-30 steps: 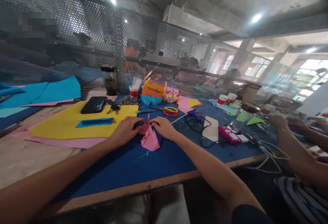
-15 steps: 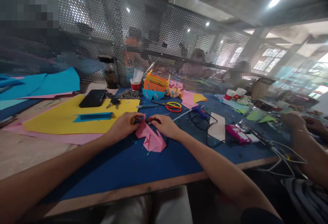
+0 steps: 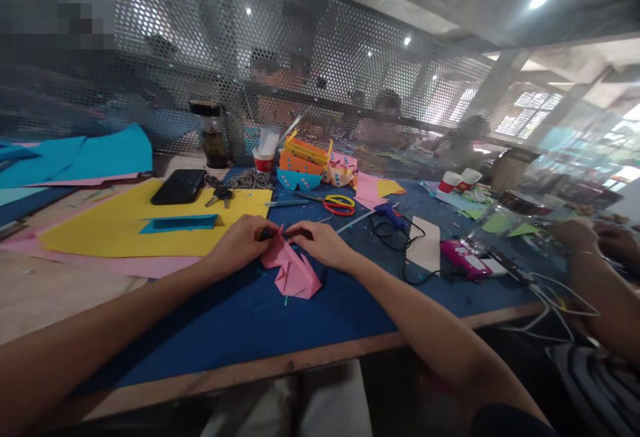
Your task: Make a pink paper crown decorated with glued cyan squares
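Pink folded paper [image 3: 293, 270] looks light, limp and easily creased; your left hand [image 3: 240, 245] and right hand [image 3: 320, 244] pinch its upper corner between closed fingertips.

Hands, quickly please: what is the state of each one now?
Left hand: closed, pinching the pink folded paper.
Right hand: closed, pinching the same paper.

The wooden table [image 3: 30, 304] carries a blue mat [image 3: 235, 330]. On the mat lie a folded pink paper piece [image 3: 293, 274], scissors [image 3: 337, 205] with yellow and red handles and a blue glue gun [image 3: 390, 214]. At the left a large yellow sheet [image 3: 100, 234] lies over a pink sheet [image 3: 125, 265].
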A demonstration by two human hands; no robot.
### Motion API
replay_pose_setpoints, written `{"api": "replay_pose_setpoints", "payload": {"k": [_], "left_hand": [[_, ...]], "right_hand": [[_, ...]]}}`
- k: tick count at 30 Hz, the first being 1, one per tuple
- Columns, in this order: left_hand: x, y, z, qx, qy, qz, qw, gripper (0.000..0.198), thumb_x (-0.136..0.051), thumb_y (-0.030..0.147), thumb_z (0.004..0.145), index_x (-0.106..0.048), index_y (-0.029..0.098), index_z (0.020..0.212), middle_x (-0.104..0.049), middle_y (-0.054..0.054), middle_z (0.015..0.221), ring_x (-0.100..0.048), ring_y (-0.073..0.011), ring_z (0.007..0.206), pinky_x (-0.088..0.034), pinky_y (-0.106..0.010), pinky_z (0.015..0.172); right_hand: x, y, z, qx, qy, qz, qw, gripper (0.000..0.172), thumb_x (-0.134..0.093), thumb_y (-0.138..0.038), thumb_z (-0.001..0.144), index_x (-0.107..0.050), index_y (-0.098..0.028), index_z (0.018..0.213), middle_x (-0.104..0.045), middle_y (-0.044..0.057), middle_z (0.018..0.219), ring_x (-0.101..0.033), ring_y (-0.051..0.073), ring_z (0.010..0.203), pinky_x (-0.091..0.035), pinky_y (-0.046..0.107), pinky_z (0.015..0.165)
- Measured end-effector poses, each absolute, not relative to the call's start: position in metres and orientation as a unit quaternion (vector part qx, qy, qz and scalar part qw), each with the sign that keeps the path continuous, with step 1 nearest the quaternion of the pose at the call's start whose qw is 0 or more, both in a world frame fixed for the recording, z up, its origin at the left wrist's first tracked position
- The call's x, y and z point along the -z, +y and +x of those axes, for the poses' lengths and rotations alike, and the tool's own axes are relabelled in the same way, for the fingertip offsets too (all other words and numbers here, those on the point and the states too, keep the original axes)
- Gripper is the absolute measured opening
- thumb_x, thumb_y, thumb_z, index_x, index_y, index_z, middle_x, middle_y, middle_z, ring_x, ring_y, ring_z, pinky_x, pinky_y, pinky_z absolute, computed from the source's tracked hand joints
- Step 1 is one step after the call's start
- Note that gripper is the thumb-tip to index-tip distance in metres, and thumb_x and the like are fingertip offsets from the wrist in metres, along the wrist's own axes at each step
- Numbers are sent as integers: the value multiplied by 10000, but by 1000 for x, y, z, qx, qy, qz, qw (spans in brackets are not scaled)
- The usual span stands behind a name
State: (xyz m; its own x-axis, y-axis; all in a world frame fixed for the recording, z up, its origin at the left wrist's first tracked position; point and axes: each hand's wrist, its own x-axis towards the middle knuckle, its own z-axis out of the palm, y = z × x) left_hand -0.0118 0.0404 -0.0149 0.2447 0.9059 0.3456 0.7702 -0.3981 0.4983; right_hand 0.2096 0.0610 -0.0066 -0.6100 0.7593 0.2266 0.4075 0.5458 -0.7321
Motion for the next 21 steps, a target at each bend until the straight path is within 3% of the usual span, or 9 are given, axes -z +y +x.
{"api": "replay_pose_setpoints", "payload": {"k": [6, 12, 17, 21], "left_hand": [[16, 40, -13, -315, 531, 777, 123, 225, -594, 326, 769, -754, 230, 895, -762, -56, 943, -643, -297, 978, -494, -377, 851], [13, 32, -8, -417, 510, 709, 250, 313, -627, 460, 827, -714, 189, 957, -757, -62, 964, -688, -245, 889, -532, -334, 816], [4, 24, -5, -461, 508, 683, 251, 299, -657, 456, 835, -699, 189, 963, -750, -57, 949, -683, -225, 851, -516, -309, 768], [-2, 18, -3, -486, 515, 652, 272, 326, -679, 473, 825, -693, 181, 970, -750, -51, 858, -672, -208, 752, -494, -284, 664]], "right_hand": [[6, 60, 209, -315, -841, -351, 265, 260, -559, -130, 915, -700, -198, 1123, -755, 31, 1092, -695, 162, 998, -496, 285, 916], [6, 58, 209, -309, -839, -349, 282, 208, -586, -197, 930, -703, -194, 1101, -747, 44, 1115, -678, 173, 1032, -484, 295, 923], [2, 52, 203, -445, -772, -335, 307, 184, -592, -234, 932, -679, -148, 1070, -739, 48, 949, -689, 126, 746, -512, 243, 729], [-3, 48, 200, -514, -727, -339, 302, 188, -603, -283, 934, -670, -141, 1037, -719, 35, 856, -675, 107, 679, -481, 206, 640]]}}
